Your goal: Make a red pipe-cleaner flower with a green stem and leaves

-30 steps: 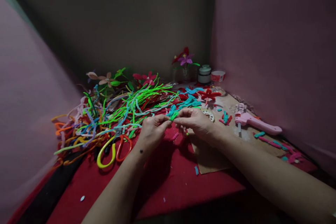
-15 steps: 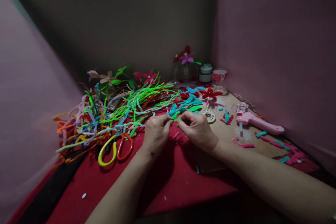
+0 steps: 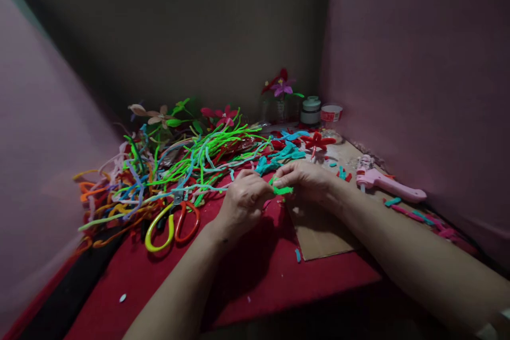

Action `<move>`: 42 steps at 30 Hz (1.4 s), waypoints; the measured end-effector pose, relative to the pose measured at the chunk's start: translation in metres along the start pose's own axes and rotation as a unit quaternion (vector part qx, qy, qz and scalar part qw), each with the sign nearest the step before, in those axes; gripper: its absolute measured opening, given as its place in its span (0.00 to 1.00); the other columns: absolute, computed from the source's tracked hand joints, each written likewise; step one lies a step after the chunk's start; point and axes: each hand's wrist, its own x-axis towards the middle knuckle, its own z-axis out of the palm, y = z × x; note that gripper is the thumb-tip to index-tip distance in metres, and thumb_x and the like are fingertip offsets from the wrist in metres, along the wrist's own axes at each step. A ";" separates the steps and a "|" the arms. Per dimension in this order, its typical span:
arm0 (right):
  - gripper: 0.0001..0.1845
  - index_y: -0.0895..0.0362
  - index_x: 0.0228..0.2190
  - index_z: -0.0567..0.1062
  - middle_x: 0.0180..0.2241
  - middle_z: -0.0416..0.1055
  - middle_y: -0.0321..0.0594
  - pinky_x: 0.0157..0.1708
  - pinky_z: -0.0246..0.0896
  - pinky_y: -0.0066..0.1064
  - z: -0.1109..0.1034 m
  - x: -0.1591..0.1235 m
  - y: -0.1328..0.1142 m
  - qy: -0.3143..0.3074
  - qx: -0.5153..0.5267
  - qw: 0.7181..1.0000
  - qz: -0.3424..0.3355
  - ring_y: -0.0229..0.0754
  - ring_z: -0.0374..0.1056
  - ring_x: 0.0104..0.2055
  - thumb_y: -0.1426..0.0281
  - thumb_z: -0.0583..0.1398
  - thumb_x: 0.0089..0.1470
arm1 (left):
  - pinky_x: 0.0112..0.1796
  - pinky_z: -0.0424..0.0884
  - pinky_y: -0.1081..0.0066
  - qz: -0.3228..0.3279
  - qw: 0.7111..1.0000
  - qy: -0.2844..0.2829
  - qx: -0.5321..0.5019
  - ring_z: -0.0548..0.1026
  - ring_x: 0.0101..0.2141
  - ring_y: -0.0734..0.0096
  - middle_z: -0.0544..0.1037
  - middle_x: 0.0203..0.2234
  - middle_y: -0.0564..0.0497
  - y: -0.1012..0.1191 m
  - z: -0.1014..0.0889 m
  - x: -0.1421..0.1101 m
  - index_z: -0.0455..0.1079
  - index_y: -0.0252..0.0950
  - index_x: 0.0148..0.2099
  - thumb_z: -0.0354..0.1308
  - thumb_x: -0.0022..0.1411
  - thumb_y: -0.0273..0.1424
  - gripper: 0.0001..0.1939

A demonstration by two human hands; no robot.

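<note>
Between my two hands is a short bright green pipe cleaner piece (image 3: 282, 190), bent or folded; its exact shape is partly hidden by fingers. My left hand (image 3: 245, 196) pinches its left end, fingers curled with the back of the hand facing me. From above and the right, my right hand (image 3: 305, 178) grips it between thumb and fingers. Just beyond the hands lie turquoise pipe cleaner pieces (image 3: 289, 152). A red pipe cleaner flower (image 3: 317, 141) stands behind my right hand.
Left of my hands are scissors (image 3: 173, 227) with yellow and red handles and a tangled heap of pipe cleaners (image 3: 199, 159). A pink glue gun (image 3: 388, 183) and cardboard (image 3: 324, 239) lie on the right. Behind stand a jar (image 3: 311, 111) and a red-white cup (image 3: 331, 113).
My right hand has turned and risen slightly over the green piece, which shows more now. My left hand has shifted a little right and down. The view has moved slightly.
</note>
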 end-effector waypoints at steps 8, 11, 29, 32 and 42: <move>0.07 0.59 0.18 0.67 0.13 0.61 0.29 0.16 0.43 0.24 0.044 -0.001 0.020 0.169 0.132 0.962 -0.170 0.29 0.50 0.15 0.71 0.62 0.39 | 0.31 0.65 0.73 -0.281 0.941 0.166 -0.090 0.71 0.27 0.73 0.75 0.23 0.53 0.009 0.008 0.000 0.71 0.35 0.28 0.55 0.54 0.30 0.06; 0.08 0.59 0.19 0.70 0.18 0.64 0.34 0.23 0.51 0.26 0.047 -0.007 0.022 0.232 -0.105 0.918 -0.303 0.33 0.57 0.21 0.69 0.59 0.46 | 0.30 0.65 0.74 -0.333 0.914 0.168 -0.157 0.71 0.25 0.73 0.75 0.21 0.53 0.008 0.008 0.003 0.71 0.34 0.28 0.54 0.53 0.30 0.07; 0.08 0.60 0.18 0.70 0.17 0.65 0.36 0.27 0.50 0.29 0.019 -0.006 0.012 0.166 -0.452 0.838 -0.259 0.35 0.57 0.23 0.74 0.57 0.46 | 0.35 0.64 0.67 0.058 0.984 0.024 0.167 0.65 0.25 0.69 0.68 0.18 0.49 -0.020 0.018 -0.006 0.63 0.34 0.23 0.45 0.55 0.19 0.12; 0.08 0.60 0.15 0.69 0.12 0.61 0.32 0.21 0.47 0.26 0.008 -0.003 0.006 0.073 -0.191 0.976 -0.073 0.32 0.54 0.17 0.72 0.62 0.39 | 0.36 0.64 0.65 0.082 0.982 0.042 0.166 0.64 0.26 0.69 0.68 0.19 0.49 -0.016 0.019 -0.006 0.63 0.34 0.24 0.45 0.57 0.20 0.12; 0.06 0.60 0.14 0.61 0.11 0.57 0.33 0.19 0.50 0.25 0.006 0.003 0.017 -0.065 0.169 0.974 0.135 0.31 0.51 0.14 0.77 0.53 0.38 | 0.42 0.65 0.59 0.114 0.974 0.107 0.162 0.66 0.28 0.69 0.70 0.22 0.49 0.006 0.006 -0.004 0.65 0.34 0.31 0.47 0.56 0.20 0.08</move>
